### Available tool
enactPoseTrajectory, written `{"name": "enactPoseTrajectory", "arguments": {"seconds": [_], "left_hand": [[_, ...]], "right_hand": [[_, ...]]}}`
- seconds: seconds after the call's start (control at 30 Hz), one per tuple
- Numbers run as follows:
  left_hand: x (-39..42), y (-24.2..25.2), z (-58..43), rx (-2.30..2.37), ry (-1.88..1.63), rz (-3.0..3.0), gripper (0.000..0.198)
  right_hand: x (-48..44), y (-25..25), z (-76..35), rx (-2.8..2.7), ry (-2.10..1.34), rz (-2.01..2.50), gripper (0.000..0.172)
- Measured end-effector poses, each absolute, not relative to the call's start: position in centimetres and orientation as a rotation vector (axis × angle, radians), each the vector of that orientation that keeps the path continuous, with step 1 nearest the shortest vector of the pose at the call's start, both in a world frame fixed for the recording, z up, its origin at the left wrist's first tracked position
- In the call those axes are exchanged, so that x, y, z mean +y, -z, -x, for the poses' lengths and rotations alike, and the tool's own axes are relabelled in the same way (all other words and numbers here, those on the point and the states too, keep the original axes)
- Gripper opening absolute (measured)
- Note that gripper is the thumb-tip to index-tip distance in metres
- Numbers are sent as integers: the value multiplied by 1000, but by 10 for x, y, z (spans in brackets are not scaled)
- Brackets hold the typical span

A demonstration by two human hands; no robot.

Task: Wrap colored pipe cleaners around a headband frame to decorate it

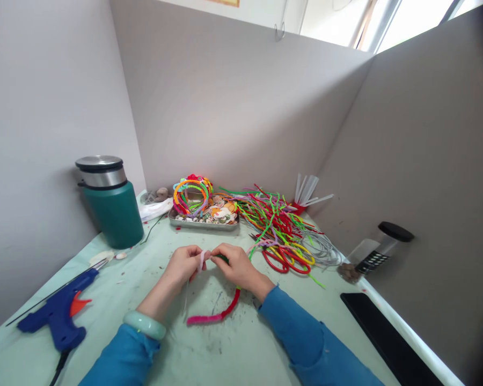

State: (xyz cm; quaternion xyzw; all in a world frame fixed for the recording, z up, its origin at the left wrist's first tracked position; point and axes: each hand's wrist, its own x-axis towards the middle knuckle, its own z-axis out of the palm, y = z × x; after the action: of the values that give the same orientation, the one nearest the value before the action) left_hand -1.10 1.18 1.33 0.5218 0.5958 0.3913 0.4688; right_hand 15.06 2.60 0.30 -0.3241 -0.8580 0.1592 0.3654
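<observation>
My left hand [185, 261] is closed in a pinch on a pale lilac pipe cleaner [202, 260], which looks bent or wound between the fingertips. From the same hand hangs a thin pale strand [185, 300]. Just to the right, my right hand [232, 261] pinches at the lilac piece, its fingertips close to those of the left; the exact grip is partly hidden. Below the hands, a red and pink pipe cleaner [215, 317] curves over the table, its upper end running under my right wrist.
A metal tray [203, 225] holds pipe-cleaner rings [193, 195] and small cut-outs. Right of it lie loose pipe cleaners [269, 212] and red-handled scissors [287, 261]. A blue glue gun [60, 313] and green flask [115, 214] stand left; a clear jar [376, 254] leans right.
</observation>
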Motion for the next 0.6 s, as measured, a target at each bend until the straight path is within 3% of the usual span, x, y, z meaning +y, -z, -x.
{"name": "enactPoseTrajectory", "arguments": {"seconds": [0.37, 0.6], "left_hand": [[12, -12, 12, 1417, -934, -1342, 37], [12, -17, 14, 1553, -1108, -1535, 31]], "right_hand": [[27, -3, -152, -2209, -368, 846, 8], [28, -2, -154, -2242, -332, 888, 10]]}}
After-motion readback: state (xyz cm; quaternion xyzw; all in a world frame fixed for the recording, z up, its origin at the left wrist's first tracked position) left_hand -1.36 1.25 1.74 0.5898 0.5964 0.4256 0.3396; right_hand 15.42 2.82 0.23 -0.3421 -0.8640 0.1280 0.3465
